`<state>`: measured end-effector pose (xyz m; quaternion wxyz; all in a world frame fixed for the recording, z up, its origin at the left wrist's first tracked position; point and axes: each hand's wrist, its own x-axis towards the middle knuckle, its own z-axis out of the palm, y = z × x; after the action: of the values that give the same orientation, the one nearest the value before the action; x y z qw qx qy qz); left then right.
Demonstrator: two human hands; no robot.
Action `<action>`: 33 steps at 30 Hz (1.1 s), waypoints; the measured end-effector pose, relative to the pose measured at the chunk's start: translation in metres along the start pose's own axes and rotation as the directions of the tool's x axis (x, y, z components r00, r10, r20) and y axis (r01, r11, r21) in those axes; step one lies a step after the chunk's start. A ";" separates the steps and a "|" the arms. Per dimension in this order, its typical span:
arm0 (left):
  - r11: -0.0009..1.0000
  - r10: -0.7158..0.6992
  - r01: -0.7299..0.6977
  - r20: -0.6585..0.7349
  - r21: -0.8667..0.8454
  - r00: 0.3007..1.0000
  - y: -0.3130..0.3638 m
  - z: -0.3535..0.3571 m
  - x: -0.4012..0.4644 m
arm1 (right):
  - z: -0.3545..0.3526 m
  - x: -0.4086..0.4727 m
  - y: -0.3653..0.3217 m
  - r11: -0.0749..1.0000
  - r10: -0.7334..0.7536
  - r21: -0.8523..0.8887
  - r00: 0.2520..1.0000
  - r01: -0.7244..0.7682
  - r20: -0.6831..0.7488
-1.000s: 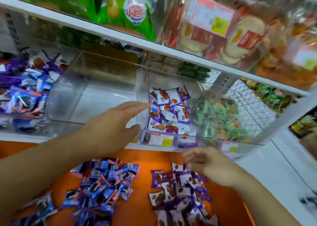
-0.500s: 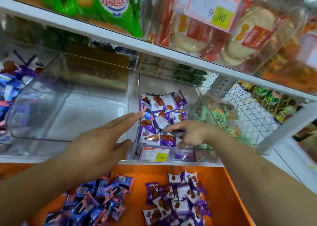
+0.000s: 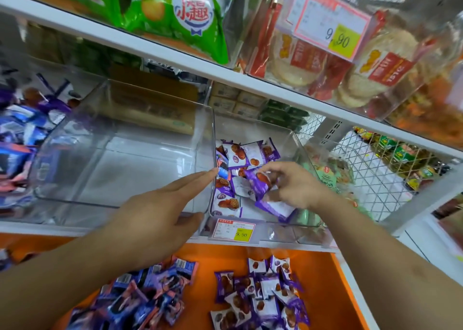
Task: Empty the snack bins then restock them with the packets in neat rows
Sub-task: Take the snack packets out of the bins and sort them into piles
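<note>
Two clear plastic bins stand side by side on the shelf. The left bin holds nothing. The right bin holds several purple-and-white snack packets. My left hand lies flat with straight fingers against the wall between the two bins. My right hand is inside the right bin and grips a few purple packets. On the orange surface below lie two heaps: blue-purple packets at the left and purple-white packets at the right.
A bin of blue and purple packets sits at far left, a bin of green packets at right. A price tag hangs on the right bin's front. The upper shelf carries green bags and rice crackers. A wire basket stands far right.
My right hand rose from the purple heap on the orange surface into the right bin and closed on a few packets. My left hand stayed against the bin wall.
</note>
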<state>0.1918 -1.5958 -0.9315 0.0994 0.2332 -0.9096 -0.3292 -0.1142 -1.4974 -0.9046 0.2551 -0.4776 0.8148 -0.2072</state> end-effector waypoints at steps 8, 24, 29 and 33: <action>1.000 0.011 -0.010 -0.032 0.015 0.999 0.002 0.000 -0.002 | 0.038 0.012 -0.039 0.993 -0.085 -0.070 0.991 0.093 0.108; 0.999 0.000 0.002 -0.048 0.050 0.999 0.006 0.001 0.000 | 0.058 0.012 -0.029 0.996 0.039 -0.090 0.967 -0.017 0.252; 0.999 0.017 -0.014 -0.067 0.051 0.998 0.007 0.002 0.001 | 0.052 0.009 -0.012 0.995 0.001 0.096 0.991 -0.014 0.132; 0.998 0.025 -0.021 -0.075 0.054 0.997 0.008 0.002 0.001 | 0.033 0.000 -0.008 0.981 0.001 0.195 0.997 -0.016 0.073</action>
<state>0.1878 -1.5896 -0.9281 0.1312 0.2374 -0.9163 -0.2946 -0.0886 -1.5038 -0.9259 0.3312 -0.4539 0.7827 -0.2676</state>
